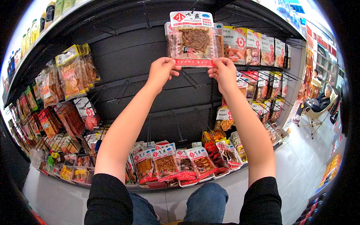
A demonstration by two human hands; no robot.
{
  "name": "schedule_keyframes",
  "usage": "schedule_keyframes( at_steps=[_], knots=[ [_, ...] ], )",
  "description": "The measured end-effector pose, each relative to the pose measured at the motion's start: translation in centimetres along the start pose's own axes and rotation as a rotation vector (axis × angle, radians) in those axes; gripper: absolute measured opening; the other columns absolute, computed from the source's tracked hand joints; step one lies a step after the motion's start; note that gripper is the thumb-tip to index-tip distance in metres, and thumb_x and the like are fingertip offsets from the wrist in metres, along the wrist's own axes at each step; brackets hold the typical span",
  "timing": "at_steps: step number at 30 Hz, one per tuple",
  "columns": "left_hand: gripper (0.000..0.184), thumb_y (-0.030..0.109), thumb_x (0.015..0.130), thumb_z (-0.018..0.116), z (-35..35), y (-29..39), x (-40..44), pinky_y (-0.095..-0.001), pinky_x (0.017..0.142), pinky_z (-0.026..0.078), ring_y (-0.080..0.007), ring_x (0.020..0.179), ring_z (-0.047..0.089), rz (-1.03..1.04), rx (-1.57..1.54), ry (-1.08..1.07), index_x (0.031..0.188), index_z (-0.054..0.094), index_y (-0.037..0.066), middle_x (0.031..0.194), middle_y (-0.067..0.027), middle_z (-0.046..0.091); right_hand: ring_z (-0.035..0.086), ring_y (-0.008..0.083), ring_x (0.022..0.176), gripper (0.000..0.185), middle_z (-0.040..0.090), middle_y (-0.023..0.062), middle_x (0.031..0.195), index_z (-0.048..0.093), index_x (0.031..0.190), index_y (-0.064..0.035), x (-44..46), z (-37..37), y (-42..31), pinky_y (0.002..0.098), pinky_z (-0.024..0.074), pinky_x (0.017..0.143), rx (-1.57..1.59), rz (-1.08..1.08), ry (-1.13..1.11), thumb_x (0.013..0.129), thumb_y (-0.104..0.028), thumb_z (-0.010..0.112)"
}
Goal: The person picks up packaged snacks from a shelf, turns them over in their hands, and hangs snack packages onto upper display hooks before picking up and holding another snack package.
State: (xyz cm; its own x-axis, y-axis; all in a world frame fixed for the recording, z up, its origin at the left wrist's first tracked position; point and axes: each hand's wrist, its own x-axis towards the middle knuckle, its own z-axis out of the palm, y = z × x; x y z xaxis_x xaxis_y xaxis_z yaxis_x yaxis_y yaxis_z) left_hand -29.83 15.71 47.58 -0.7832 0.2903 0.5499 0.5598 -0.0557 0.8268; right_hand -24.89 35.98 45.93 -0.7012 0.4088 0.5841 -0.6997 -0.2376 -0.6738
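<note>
A clear snack packet point(195, 40) with a white header and a red bottom band is up at the top row of the black rack, dark brown strips showing through it. My left hand point(162, 71) pinches its lower left corner between thumb and fingers. At the lower right corner, my right hand point(224, 72) grips the red band the same way. Behind the packet, the edges of similar packets show on both sides. Whether its header is on a hook cannot be made out.
Bare metal hooks point(189, 77) stick out from the black back panel point(123, 52). Packets hang at left point(71, 73) and right point(268, 50). More red and white packets point(165, 161) lie on the bottom shelf. A seated person point(321, 100) is at far right.
</note>
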Motion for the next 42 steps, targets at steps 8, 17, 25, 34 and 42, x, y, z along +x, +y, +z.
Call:
schedule_keyframes(
  at_steps=[8,17,25,34,42],
  knots=[
    [0.037,0.01,0.081,0.053,0.5,1.5,0.5,-0.0205,0.048,0.04,-0.0114,0.063,0.055,0.131,-0.149,0.1,0.112,0.035,-0.001,0.083,-0.0112,0.06,0.059,0.0225,0.06,0.013,0.051,0.0116,0.076,0.039,0.084,0.0002,0.6,2.4,-0.6,0.0295,0.0531,0.054,0.216,-0.234,0.065,0.078,0.003,0.051],
    [0.046,0.007,0.073,0.054,1.4,1.0,3.2,-0.0263,0.06,0.042,-0.015,0.081,0.053,0.145,-0.053,0.159,0.114,0.035,-0.001,0.098,-0.0103,0.055,0.059,0.0178,0.069,0.032,0.056,0.0144,0.092,0.045,0.105,0.0091,3.4,4.0,1.6,0.0231,0.0482,0.057,0.028,-0.198,0.019,0.077,-0.005,0.054],
    [0.042,0.018,0.077,0.053,1.4,-1.5,4.6,-0.0288,0.066,0.043,-0.0167,0.096,0.047,-0.007,0.129,0.096,0.115,0.039,0.007,0.111,-0.0053,0.048,0.056,0.0193,0.083,0.05,0.053,0.0153,0.101,0.038,0.116,0.0109,4.5,4.3,4.0,0.027,0.0491,0.063,-0.125,-0.014,-0.082,0.075,-0.01,0.057],
    [0.036,0.009,0.078,0.05,1.1,-3.3,3.3,-0.0274,0.065,0.044,-0.0168,0.089,0.051,0.116,0.003,0.264,0.113,0.042,0.005,0.108,-0.0076,0.048,0.054,0.0203,0.088,0.049,0.051,0.0129,0.106,0.038,0.118,0.0045,3.6,2.9,5.7,0.0298,0.0483,0.065,-0.391,0.05,-0.115,0.076,-0.012,0.057],
    [0.013,0.007,0.08,0.048,-2.0,-2.1,-3.6,-0.0228,0.062,0.043,-0.0119,0.076,0.055,0.209,-0.205,0.093,0.091,0.054,0.005,0.087,-0.0047,0.059,0.053,0.01,0.061,0.019,0.058,0.0031,0.074,0.056,0.091,-0.0008,-0.7,0.2,3.5,0.0216,0.0418,0.052,-0.396,-0.337,-0.135,0.075,-0.011,0.057]
  ],
)
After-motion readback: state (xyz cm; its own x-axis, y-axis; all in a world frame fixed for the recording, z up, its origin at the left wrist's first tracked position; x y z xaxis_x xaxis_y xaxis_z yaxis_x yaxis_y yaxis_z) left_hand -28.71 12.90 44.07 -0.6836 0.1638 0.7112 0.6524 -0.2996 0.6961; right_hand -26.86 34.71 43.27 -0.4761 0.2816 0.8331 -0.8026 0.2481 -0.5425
